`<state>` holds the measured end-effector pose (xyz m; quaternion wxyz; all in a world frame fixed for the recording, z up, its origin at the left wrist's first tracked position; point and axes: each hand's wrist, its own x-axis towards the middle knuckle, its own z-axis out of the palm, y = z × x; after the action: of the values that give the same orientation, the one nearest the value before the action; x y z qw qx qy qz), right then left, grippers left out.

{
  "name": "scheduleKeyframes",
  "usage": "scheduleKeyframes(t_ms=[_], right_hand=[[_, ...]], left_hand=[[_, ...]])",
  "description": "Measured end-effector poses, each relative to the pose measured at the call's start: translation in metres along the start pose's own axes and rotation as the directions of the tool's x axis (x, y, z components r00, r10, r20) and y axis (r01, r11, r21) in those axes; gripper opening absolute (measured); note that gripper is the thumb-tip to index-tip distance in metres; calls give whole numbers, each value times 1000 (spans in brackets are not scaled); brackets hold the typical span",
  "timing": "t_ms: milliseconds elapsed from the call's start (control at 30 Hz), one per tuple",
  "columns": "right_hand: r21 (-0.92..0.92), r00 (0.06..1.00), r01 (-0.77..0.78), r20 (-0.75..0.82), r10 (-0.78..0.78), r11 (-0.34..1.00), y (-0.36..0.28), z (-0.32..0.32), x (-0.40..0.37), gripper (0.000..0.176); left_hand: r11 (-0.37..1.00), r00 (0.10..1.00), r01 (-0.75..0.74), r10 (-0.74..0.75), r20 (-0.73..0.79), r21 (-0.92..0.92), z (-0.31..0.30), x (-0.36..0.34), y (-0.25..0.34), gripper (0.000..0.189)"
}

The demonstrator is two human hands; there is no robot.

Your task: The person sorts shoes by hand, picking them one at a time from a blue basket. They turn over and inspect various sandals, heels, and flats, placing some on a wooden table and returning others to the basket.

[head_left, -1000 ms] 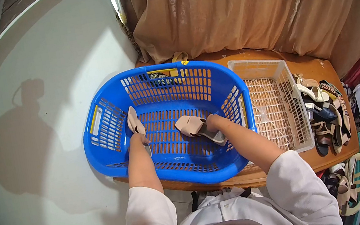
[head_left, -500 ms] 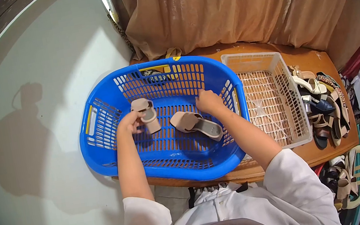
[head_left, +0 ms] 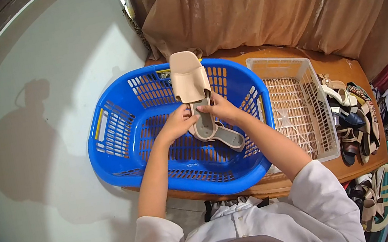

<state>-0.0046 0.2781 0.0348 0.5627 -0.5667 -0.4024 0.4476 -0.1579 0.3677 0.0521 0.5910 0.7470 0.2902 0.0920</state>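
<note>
Beige sandal (head_left: 189, 78) is held upright over the middle of the blue basket (head_left: 113, 129), strap end up and standing above the far rim, sole end down inside. It is gripped at its lower half from both sides: left hand (head_left: 175, 124) closed on the left edge, right hand (head_left: 223, 111) closed on the right edge, the two hands close together with only the sandal between them. Footbed is turned toward the camera.

Second sandal (head_left: 232, 137) of the same colour is seen lying on the basket floor, just below the held one; contact between the two cannot be told.

Basket is set on a wooden table (head_left: 344, 70), its left part overhanging the edge. White crate (head_left: 304, 102) is placed just beside it on the right. Pile of shoes (head_left: 350, 120) is stacked past the crate. Curtain (head_left: 261, 2) is hung behind the table.
</note>
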Motion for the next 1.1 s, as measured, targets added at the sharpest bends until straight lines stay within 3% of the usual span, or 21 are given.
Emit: scheduleKeyframes(t_ms=[67,167,200,300,333,433,633,667,767,833,933,967,1067,1100], right_hand=[[55,1000,-28,7,28,998,-4,1,0,43],[103,998,-68,12,67,992,-5,3,3,46],[113,997,-80,12,79,990,-5,3,3,47],[208,995,-72,-56,85,975,-9,6,-1,38],[178,994,-66,-70,79,982,-10,6,-1,38],[70,993,-43,-106,50,997,-9,5,-2,38],[-84,996,-22,-85,15,996,2,3,2,39],[-116,998,-16,-65,9,993,0,4,-1,39],[-124,998,21,-58,-28,992,4,7,-2,40],[-124,997,14,-75,-23,992,-3,8,-4,41],[-431,993,-99,-95,65,897,-17,4,-9,48],[-462,993,-26,-112,-29,886,-12,3,-8,49],[-552,941,197,-126,-314,811,0,6,-5,58],[-536,912,258,-140,-386,804,2,5,-3,57]], left_hand=[[991,990,-84,94,-103,101,5,7,-8,36],[946,953,-97,179,-246,310,3,11,-5,37],[935,882,-161,281,-379,317,7,13,-3,36],[799,725,-162,494,-479,579,4,6,7,39],[884,735,-174,410,-541,434,6,2,15,47],[635,492,-281,739,-460,720,6,4,14,59],[296,454,-272,879,-149,915,12,7,14,65],[273,484,-192,862,-151,943,14,9,14,65],[402,461,-150,836,-296,903,17,4,23,64],[545,501,-237,778,-379,804,15,7,17,65],[647,545,-328,725,-422,689,13,12,6,68],[665,555,-353,715,-424,659,14,13,3,69],[421,457,-266,847,-272,867,20,14,-2,70],[400,460,-286,855,-242,871,24,11,1,70]])
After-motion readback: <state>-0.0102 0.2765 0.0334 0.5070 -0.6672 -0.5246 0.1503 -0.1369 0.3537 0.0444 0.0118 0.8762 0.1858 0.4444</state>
